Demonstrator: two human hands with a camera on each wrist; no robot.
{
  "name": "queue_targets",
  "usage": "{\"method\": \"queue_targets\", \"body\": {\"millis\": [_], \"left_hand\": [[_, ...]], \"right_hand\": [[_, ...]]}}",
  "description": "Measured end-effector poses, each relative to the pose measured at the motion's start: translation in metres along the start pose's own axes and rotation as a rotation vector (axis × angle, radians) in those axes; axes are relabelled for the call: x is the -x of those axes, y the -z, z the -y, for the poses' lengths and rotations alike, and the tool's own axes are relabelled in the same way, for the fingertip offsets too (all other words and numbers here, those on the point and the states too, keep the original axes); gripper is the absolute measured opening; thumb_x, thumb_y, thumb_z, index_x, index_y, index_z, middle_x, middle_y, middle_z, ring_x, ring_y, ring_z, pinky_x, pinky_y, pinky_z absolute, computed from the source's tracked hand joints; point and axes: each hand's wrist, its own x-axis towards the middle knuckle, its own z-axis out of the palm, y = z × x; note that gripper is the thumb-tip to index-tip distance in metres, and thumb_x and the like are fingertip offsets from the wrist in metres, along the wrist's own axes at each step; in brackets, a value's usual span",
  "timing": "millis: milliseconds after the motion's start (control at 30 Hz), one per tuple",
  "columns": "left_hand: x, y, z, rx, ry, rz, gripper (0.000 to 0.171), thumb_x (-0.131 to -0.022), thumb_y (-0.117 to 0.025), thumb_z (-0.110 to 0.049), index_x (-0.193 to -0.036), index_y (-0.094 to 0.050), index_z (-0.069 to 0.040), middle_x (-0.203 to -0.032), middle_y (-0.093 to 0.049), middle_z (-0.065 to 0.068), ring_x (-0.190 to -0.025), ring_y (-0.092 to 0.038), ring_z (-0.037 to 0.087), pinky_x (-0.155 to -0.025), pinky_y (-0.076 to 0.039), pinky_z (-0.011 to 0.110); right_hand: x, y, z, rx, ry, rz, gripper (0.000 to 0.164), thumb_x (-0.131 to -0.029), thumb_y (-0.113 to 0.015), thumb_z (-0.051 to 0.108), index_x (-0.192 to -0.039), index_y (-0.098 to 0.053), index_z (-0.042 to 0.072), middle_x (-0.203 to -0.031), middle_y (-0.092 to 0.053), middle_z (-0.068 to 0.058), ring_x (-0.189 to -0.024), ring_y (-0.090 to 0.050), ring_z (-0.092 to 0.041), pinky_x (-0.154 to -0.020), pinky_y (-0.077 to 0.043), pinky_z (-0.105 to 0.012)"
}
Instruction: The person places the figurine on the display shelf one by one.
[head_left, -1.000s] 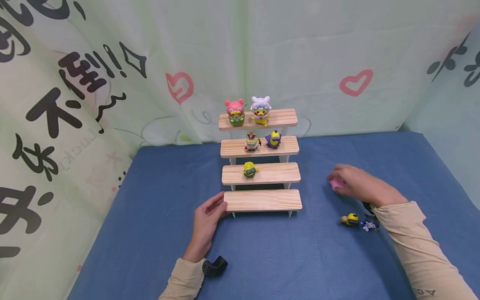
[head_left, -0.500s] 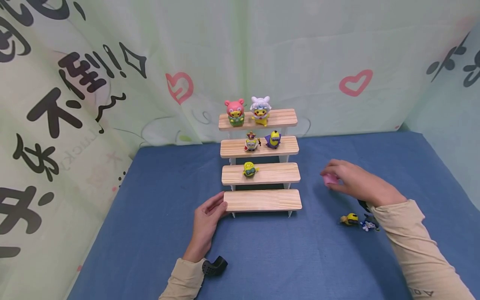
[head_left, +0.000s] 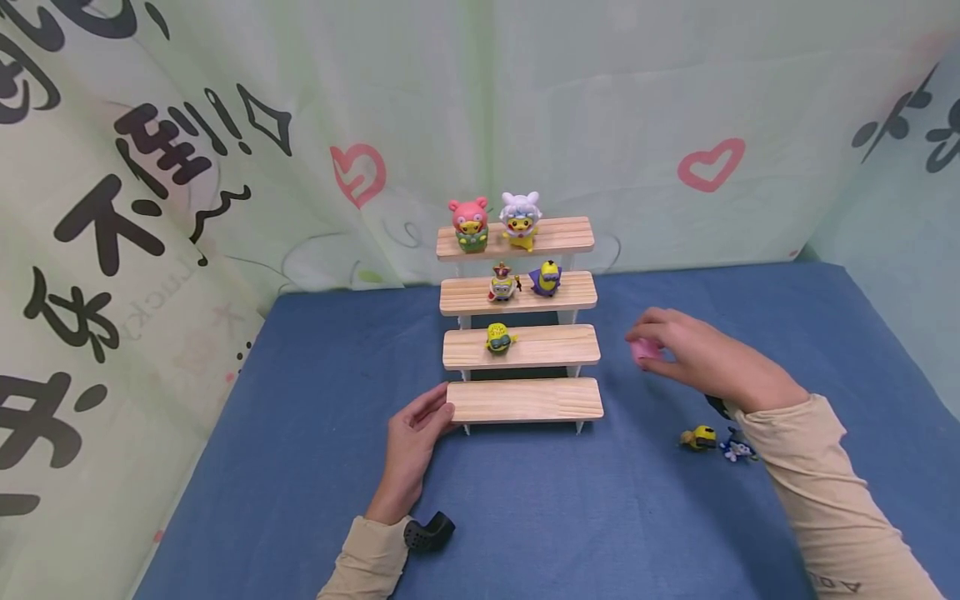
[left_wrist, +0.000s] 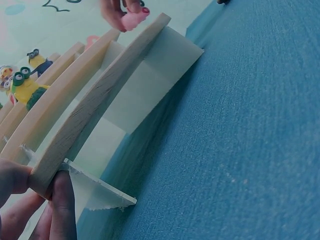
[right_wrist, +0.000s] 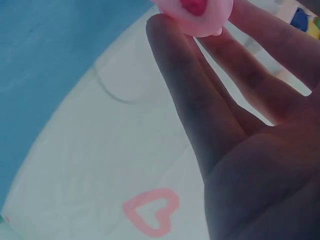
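My left hand [head_left: 411, 446] pinches the left end of the lowest shelf [head_left: 525, 402] of a tiered wooden display stand; in the left wrist view its thumb and fingers [left_wrist: 62, 200] lie on opposite faces of the board. To the right of the stand, my right hand [head_left: 693, 354] holds a small pink toy figure [head_left: 643, 352] at its fingertips, raised over the cloth. The right wrist view shows only part of this pink toy [right_wrist: 207, 17], with a dark pink patch. A yellow figure with green goggles [head_left: 498, 339] stands on the second shelf from the bottom.
Above stand a crowned minion [head_left: 502, 285], a purple-caped minion [head_left: 547, 279], a pink-hooded figure [head_left: 470, 223] and a white-hooded one [head_left: 521, 221]. A yellow figure [head_left: 699, 438] and a blue-and-white one [head_left: 737, 448] lie beside the right forearm. A printed curtain [head_left: 600, 100] hangs behind.
My right hand has carried the pink toy figure up and leftward, closer to the stand. The left hand keeps its grip on the lowest shelf, and the stand has not moved.
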Motion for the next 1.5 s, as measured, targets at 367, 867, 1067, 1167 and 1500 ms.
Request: {"method": "queue_targets", "body": {"millis": [367,867,1067,1167,1500], "left_hand": [[-0.001,-0.002,0.0,0.002,0.016,-0.003,0.042,-0.093,-0.071,-0.012,-0.132,-0.062,-0.002,-0.124,-0.065,0.02,-0.101,-0.069,0.017,-0.086,-0.059,0.027],[0.0,0.0,-0.001,0.011,0.013,-0.001,0.042,-0.093,-0.07,-0.012,-0.133,-0.061,-0.002,-0.125,-0.065,0.02,-0.101,-0.069,0.017,-0.087,-0.059,0.027],[-0.001,0.0,-0.001,0.007,0.009,-0.002,0.042,-0.093,-0.07,-0.012,-0.132,-0.061,-0.002,-0.124,-0.065,0.02,-0.101,-0.069,0.017,-0.087,-0.059,0.027],[-0.001,0.0,-0.001,0.006,0.013,-0.002,0.041,-0.093,-0.07,-0.011,-0.132,-0.062,-0.002,-0.124,-0.065,0.021,-0.101,-0.069,0.018,-0.087,-0.059,0.027],[0.001,0.001,-0.002,-0.005,0.015,-0.003,0.043,-0.093,-0.07,-0.012,-0.133,-0.061,-0.001,-0.125,-0.064,0.021,-0.102,-0.068,0.017,-0.087,-0.059,0.027]], "right_hand": [[-0.01,0.008,0.013,0.01,0.008,-0.016,0.03,-0.084,-0.078,0.005,-0.113,-0.071,0.001,-0.11,-0.063,-0.011,-0.095,-0.058,-0.023,-0.08,-0.057,-0.042],[-0.027,0.012,0.029,0.012,0.077,-0.041,0.027,-0.085,-0.078,0.007,-0.111,-0.072,0.002,-0.108,-0.063,-0.009,-0.099,-0.057,-0.024,-0.082,-0.056,-0.04],[-0.034,0.009,0.033,0.001,0.099,-0.053,0.025,-0.088,-0.076,0.007,-0.112,-0.071,0.002,-0.109,-0.062,-0.009,-0.101,-0.058,-0.023,-0.084,-0.055,-0.04],[-0.037,0.007,0.035,-0.006,0.107,-0.048,0.024,-0.089,-0.074,0.006,-0.113,-0.071,0.002,-0.111,-0.062,-0.009,-0.102,-0.058,-0.024,-0.085,-0.055,-0.04],[-0.049,-0.002,0.044,-0.048,0.106,-0.042,0.032,-0.086,-0.079,0.012,-0.115,-0.07,0.004,-0.111,-0.062,-0.009,-0.1,-0.057,-0.022,-0.084,-0.055,-0.039]]}}
